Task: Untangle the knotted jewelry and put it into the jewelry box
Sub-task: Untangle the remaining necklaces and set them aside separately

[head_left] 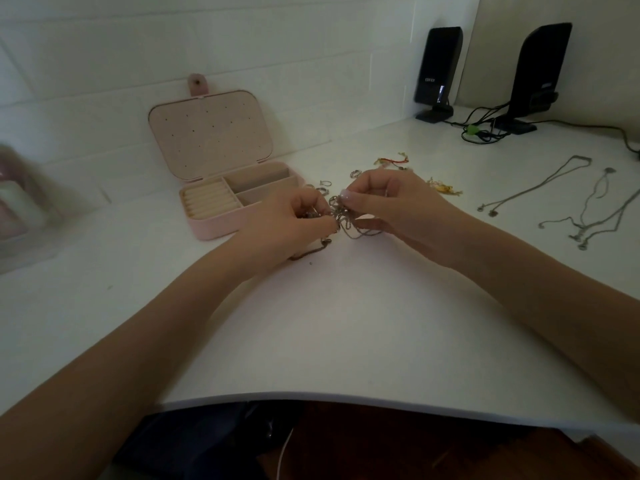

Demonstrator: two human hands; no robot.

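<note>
A: So, count?
B: One chain knot on desk, pinched by left hand and right hand. One open pink jewelry box beside. Two speakers.

This is looking like a home desk corner: a white counter is running along a white wall, two black speakers with cables are standing at the upper right, and a pink jewelry box is sitting open.

light: dim, flat | shadows: soft | blur: left edge smeared | distortion: wide-angle bending of table edge
</note>
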